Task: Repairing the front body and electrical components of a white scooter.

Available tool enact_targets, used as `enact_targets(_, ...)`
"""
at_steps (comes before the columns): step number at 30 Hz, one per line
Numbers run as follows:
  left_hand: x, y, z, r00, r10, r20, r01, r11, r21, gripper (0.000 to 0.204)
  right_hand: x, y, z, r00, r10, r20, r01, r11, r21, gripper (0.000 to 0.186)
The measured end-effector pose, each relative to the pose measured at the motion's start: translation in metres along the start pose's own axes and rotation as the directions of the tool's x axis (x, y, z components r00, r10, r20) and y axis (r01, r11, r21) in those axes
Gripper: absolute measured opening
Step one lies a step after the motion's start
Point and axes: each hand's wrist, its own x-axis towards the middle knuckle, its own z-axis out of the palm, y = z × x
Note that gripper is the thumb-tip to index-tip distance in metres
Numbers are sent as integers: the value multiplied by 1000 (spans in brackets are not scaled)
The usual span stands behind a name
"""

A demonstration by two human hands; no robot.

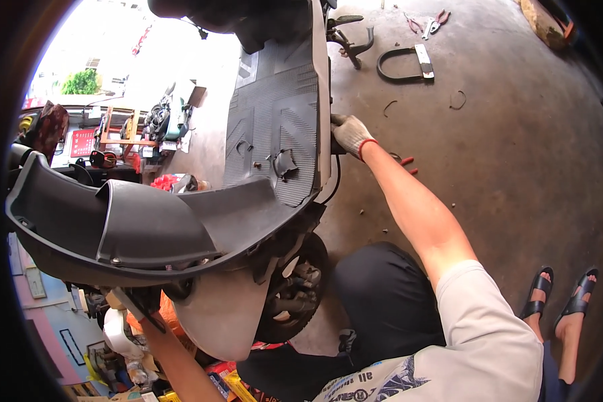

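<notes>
A scooter with a ribbed black floorboard stands in front of me. Its curved dark panel arches across the near left, above a grey cover and a wheel. My right hand, in a pale knit glove with a red cuff, is closed at the floorboard's right side edge; its fingertips are partly hidden there. Below the curved panel reaches my left hand, mostly covered by it, so its fingers do not show. A torn-looking dark piece and a small screw lie on the floorboard.
A U-shaped lock, pliers, a wrench and a red-handled tool lie on the concrete floor. Another person's sandalled feet stand at right. Boxes and clutter fill the lower left.
</notes>
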Motion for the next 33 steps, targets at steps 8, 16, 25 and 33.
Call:
enact_targets(8, 12, 15, 37, 944, -9, 330, 143, 913, -382, 47, -45, -17, 24, 975, 56, -215, -109, 963, -245, 32)
enact_targets(16, 5, 1, -18, 972, -215, 98, 182, 416, -891, 46, -95, 3, 42, 992, 71, -107, -89, 981, -175, 33)
enact_targets(25, 42, 18, 36, 757, 104, 646, 373, 742, -556, 49, -115, 2, 41, 834, 358, 420, -533, 723, 439, 30)
enact_targets(33, 36, 38, 63, 635, 27, 772, 584, 638, -503, 49, -118, 6, 46, 838, 290, 463, -515, 700, 495, 32)
